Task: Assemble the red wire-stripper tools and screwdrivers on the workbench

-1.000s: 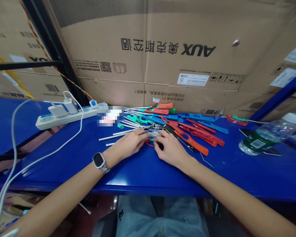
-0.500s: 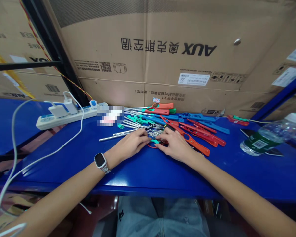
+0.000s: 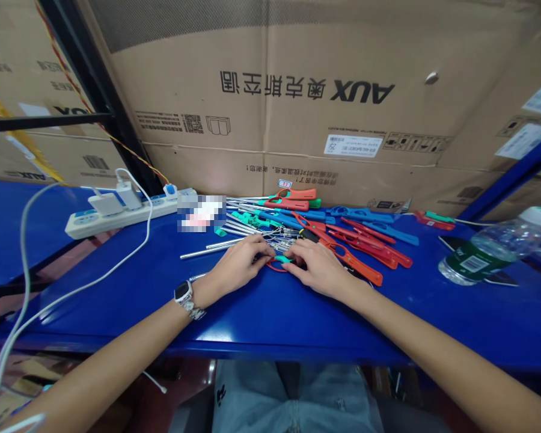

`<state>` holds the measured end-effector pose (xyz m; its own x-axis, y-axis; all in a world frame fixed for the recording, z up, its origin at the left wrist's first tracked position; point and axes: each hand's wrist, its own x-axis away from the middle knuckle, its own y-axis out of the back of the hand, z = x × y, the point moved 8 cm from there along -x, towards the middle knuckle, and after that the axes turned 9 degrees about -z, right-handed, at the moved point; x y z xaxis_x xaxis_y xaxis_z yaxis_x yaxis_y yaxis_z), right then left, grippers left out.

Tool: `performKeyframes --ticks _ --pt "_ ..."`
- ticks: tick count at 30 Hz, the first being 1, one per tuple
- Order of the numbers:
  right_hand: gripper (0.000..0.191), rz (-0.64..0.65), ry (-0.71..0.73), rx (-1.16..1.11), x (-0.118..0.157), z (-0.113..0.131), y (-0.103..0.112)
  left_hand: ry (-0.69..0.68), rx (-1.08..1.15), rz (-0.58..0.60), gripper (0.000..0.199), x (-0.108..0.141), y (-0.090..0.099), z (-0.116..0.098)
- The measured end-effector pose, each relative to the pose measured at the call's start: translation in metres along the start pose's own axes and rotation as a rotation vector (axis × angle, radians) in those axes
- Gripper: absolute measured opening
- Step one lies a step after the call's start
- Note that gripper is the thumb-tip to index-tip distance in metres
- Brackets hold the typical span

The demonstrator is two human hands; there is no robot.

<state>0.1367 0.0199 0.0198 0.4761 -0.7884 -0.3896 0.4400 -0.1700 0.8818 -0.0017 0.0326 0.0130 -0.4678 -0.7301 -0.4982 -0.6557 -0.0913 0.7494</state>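
Near the front of the pile, both my hands pinch a stick lighter with a red guard and a green trigger (image 3: pixel 281 259). My left hand (image 3: pixel 241 261) is closed on its left side, and a bit of metal tube (image 3: pixel 197 277) shows beyond that wrist. My right hand (image 3: pixel 320 264) grips from the right, thumb against the green part; its fingers hide much of the lighter. Just behind are small metal and wire parts (image 3: pixel 279 233) and a black-and-yellow handle (image 3: pixel 309 234). Orange lighter handles (image 3: pixel 360 266) lie right of my right hand.
Blue lighters (image 3: pixel 365 214), red lighter handles (image 3: pixel 369 243) and metal tubes (image 3: pixel 207 246) spread over the blue table (image 3: pixel 252 319). A power strip (image 3: pixel 139 211) with white cables lies left. On the right a water bottle (image 3: pixel 482 252) rests by a phone (image 3: pixel 500 278). Cardboard (image 3: pixel 297 132) stands behind.
My left wrist has turned slightly, and a metal tube end now shows beside it. My right fingers have curled in a little over the lighter. The pile looks unchanged.
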Motion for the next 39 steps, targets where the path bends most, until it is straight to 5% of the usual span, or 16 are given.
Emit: performKeyframes --ticks 13,17,27,39 --pt "0.017 -0.02 -0.038 0.007 0.001 -0.004 0.0 -0.325 -0.308 0.141 0.036 0.015 0.007 -0.026" --pt "0.022 -0.043 -0.032 0.063 0.004 -0.003 0.001 -0.324 -0.398 0.166 0.05 0.022 0.006 -0.027" --pt "0.031 -0.019 -0.042 0.171 0.009 0.003 0.004 -0.342 -0.269 0.096 0.034 0.02 0.01 -0.017" --pt "0.029 -0.052 -0.003 0.072 0.013 0.006 0.004 -0.336 -0.403 0.169 0.043 0.008 -0.009 -0.04"
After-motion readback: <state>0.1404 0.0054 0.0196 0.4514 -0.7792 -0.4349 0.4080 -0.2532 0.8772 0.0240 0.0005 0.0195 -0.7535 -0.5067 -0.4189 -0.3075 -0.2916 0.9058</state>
